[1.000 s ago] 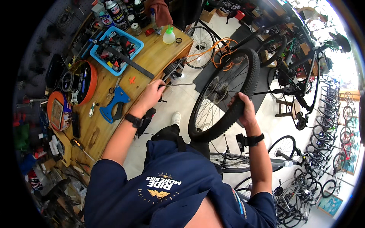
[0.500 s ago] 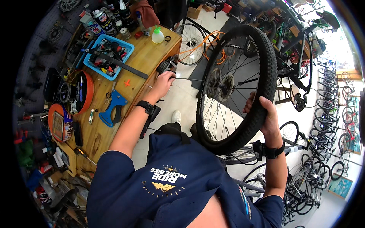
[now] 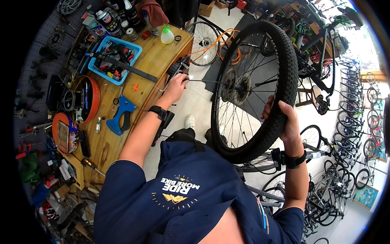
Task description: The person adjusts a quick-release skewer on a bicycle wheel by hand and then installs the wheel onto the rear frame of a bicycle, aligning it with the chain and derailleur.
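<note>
our right hand [image 3: 286, 122] gripped the wheel [image 3: 254, 87] by its tyre. our left hand [image 3: 175, 86] pinched the skewer [image 3: 205, 81], its long axis pointing from that grip toward the hub.

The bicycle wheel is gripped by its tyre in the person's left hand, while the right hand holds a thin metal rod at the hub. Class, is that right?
Not quite: the hands are swapped. The head view shows the right hand gripping the tyre of the bicycle wheel, while the left hand holds the thin metal rod at the hub.

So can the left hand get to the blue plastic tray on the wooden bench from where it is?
Probably yes: the left hand is at the bench edge, and bare wood lies between it and the blue plastic tray.
</note>
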A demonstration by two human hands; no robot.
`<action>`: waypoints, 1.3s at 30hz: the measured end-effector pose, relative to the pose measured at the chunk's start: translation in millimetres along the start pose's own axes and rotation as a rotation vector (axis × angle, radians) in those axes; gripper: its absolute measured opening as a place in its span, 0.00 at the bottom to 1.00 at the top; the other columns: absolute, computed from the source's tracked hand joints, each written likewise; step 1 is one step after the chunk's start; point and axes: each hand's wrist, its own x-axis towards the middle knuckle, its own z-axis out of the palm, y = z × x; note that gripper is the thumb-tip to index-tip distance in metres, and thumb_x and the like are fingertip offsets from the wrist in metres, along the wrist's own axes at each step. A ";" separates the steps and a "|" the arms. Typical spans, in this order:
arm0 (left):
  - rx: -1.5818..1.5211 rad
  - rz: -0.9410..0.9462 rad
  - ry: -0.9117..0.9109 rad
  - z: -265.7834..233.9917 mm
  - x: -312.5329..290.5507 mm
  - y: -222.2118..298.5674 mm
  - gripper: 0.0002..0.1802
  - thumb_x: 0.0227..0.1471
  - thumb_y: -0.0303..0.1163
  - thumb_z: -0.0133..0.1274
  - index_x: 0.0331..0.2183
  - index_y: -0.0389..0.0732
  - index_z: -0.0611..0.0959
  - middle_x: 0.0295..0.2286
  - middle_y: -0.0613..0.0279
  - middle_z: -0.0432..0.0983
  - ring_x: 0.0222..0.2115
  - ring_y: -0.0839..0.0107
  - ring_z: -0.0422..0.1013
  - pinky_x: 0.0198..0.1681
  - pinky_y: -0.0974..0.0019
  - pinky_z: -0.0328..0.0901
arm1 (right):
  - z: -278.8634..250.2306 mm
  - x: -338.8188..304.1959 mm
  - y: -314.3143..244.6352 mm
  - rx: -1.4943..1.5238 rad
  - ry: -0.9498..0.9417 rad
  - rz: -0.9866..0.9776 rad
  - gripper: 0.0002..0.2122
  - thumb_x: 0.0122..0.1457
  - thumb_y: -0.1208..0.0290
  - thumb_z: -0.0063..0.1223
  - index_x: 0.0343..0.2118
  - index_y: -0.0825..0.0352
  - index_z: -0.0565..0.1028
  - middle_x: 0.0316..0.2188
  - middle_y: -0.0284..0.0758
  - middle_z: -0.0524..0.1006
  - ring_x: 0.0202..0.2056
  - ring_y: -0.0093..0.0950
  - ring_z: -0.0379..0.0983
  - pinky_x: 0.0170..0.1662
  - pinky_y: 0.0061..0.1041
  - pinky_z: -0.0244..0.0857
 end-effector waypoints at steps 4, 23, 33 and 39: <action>0.038 0.027 0.007 -1.7 2.1 -1.9 0.07 0.56 0.24 0.49 0.36 0.31 0.77 0.34 0.52 0.73 0.30 0.61 0.73 0.34 0.65 0.69 | -0.9 2.3 1.7 0.001 -0.007 -0.003 0.22 0.55 0.55 0.55 0.41 0.72 0.70 0.25 0.37 0.73 0.29 0.28 0.72 0.34 0.25 0.68; 0.076 -0.022 -0.226 14.5 38.0 2.2 0.14 0.54 0.29 0.44 0.41 0.30 0.72 0.38 0.39 0.74 0.43 0.45 0.70 0.47 0.54 0.64 | 15.1 8.3 -2.0 -0.024 -0.056 0.012 0.21 0.54 0.56 0.56 0.42 0.69 0.68 0.26 0.35 0.68 0.29 0.27 0.66 0.40 0.30 0.64; 0.132 0.107 -0.247 93.8 34.7 18.6 0.23 0.53 0.17 0.42 0.50 0.30 0.57 0.41 0.33 0.67 0.44 0.44 0.68 0.48 0.54 0.64 | 25.0 8.8 -3.8 -0.075 -0.094 0.023 0.21 0.53 0.56 0.57 0.41 0.70 0.68 0.26 0.36 0.68 0.28 0.27 0.66 0.39 0.31 0.66; 0.070 0.111 -0.222 79.6 32.8 18.1 0.25 0.54 0.22 0.49 0.50 0.32 0.57 0.45 0.36 0.66 0.46 0.44 0.68 0.50 0.54 0.62 | 19.3 16.2 -2.8 -0.066 -0.087 0.044 0.21 0.53 0.57 0.55 0.42 0.71 0.69 0.27 0.37 0.70 0.29 0.29 0.68 0.39 0.31 0.66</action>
